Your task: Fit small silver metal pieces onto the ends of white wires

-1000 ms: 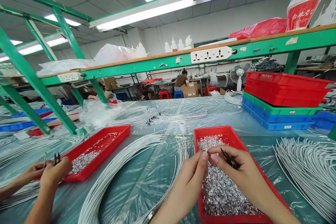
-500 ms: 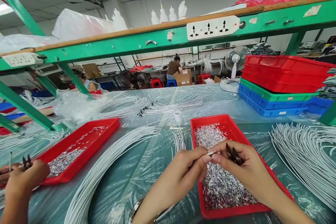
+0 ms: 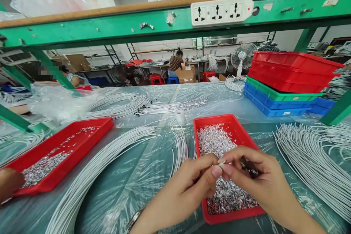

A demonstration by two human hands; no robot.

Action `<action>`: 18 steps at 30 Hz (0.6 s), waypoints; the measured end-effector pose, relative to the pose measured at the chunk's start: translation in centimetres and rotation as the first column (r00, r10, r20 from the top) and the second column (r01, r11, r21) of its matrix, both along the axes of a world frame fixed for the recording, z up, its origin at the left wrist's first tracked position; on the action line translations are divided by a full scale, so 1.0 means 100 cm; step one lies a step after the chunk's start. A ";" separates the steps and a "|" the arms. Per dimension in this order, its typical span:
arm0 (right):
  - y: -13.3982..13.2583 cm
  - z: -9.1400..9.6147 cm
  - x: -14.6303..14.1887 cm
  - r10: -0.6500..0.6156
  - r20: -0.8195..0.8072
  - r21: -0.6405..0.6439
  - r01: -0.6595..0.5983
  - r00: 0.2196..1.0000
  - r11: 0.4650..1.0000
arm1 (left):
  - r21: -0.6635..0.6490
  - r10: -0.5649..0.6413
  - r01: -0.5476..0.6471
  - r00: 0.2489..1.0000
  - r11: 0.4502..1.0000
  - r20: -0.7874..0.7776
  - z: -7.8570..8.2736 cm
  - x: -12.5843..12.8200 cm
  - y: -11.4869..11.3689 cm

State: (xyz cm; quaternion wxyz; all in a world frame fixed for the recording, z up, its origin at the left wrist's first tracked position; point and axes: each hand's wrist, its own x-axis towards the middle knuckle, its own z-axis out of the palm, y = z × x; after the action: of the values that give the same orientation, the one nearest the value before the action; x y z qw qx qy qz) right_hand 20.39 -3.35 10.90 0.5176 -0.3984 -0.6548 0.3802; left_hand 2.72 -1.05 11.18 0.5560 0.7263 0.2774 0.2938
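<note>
In the head view, both hands meet at the centre right of the frame, fingertip to fingertip over a red tray (image 3: 231, 215) of small shiny metal pieces (image 3: 215, 139). The left hand (image 3: 199, 181) is closed to a thumb-and-forefinger pinch on a small white cable end (image 3: 221, 163), its other fingers curled under. The right hand (image 3: 256, 175) is pinched at the same end, with a dark hand tool (image 3: 249, 167) tucked inside its half-curled fingers; whether it also grips a metal piece there is too small to tell. Careful work here probably calls for a firm left pinch close to the tip, light right fingertips, and the tool's points turned away from both thumbs; staying above the tray should let a dropped piece land among the others. Loose cable bundles lie at lower left (image 3: 90, 164) and lower right (image 3: 315, 172), best left free of the elbows. At the left edge, a co-worker's hand (image 3: 12, 182) is beside another red tray (image 3: 102, 128).
</note>
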 end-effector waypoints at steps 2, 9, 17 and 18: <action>0.000 0.001 0.001 0.009 -0.011 -0.004 -0.009 1.000 1.000 | -0.025 -0.013 0.013 1.000 1.000 0.003 0.000 0.001 -0.001; -0.002 -0.001 0.010 -0.087 0.134 0.140 0.069 0.987 0.988 | -0.021 0.015 -0.015 1.000 1.000 -0.003 0.004 -0.004 -0.004; -0.004 -0.002 0.008 -0.093 0.349 0.349 -0.038 0.933 0.936 | -0.057 0.031 -0.027 0.997 0.998 0.070 0.002 -0.005 -0.003; -0.003 -0.002 0.008 -0.079 0.352 0.343 -0.050 0.933 0.938 | -0.044 0.035 -0.031 0.997 0.999 0.076 0.002 -0.005 -0.003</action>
State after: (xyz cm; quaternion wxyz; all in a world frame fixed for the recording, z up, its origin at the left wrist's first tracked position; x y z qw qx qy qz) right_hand 21.16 -3.65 10.75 0.4535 -0.3688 -0.7921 0.1756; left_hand 2.17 -1.31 11.38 0.5768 0.6978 0.2742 0.3245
